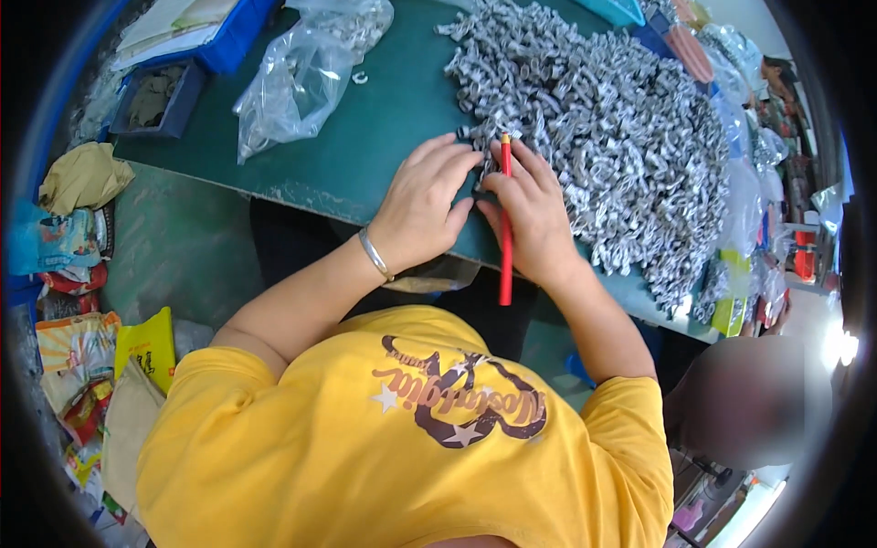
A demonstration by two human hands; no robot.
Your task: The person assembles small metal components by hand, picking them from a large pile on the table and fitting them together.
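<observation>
My left hand (425,201) rests at the near edge of the green table, its fingers reaching right and its thumb spread apart from them. Small dark bits show beside its fingertips, too small to make out. A red pencil-like stick (506,228) with a yellowish tip is held in my right hand (530,210), standing out between the fingers toward my body. The fingers of that hand are bent, and its thumb comes close to my left thumb. Just beyond both hands begins a large heap of small grey metal-looking clips or rings (621,137).
A clear plastic bag (297,87) lies on the green table (206,160), with a bag of small parts behind it. Blue bins (228,41) stand at the far left. Packages and bags (82,347) fill the left side. A person (754,402) is close on the right.
</observation>
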